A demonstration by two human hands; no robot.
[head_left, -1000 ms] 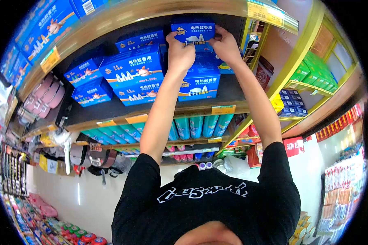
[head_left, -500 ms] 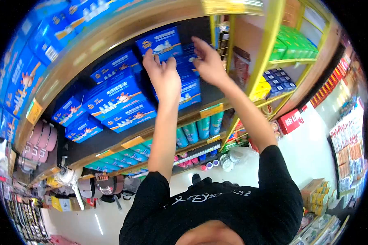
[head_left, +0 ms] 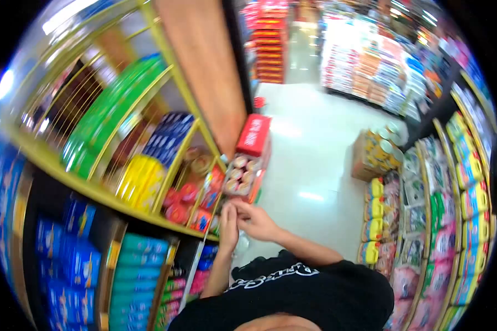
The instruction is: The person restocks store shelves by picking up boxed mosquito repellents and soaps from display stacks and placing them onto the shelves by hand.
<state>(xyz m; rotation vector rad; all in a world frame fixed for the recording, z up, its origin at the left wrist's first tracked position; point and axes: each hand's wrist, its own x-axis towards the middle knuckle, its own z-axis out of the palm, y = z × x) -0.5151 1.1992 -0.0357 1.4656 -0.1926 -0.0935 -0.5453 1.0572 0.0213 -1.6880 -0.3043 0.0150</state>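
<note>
Through the head camera I see the left hand point(head_left: 228, 227) and right hand point(head_left: 258, 222) drawn together ahead of the black T-shirt point(head_left: 326, 295), fingers curled close — but blur and overlap leave me unable to tell whether anything is held between them. Just beyond the fingertips sit the nearest goods, clustered round-topped containers point(head_left: 236, 174) beside the yellow wire rack point(head_left: 88, 188), probably tucked against it so the pale floor point(head_left: 303, 154) stays walkable, with a red box point(head_left: 254, 135) behind them. To my left, blue boxes point(head_left: 84, 265) and teal canisters point(head_left: 138, 276) stand packed close — presumably to save shelf space
</note>
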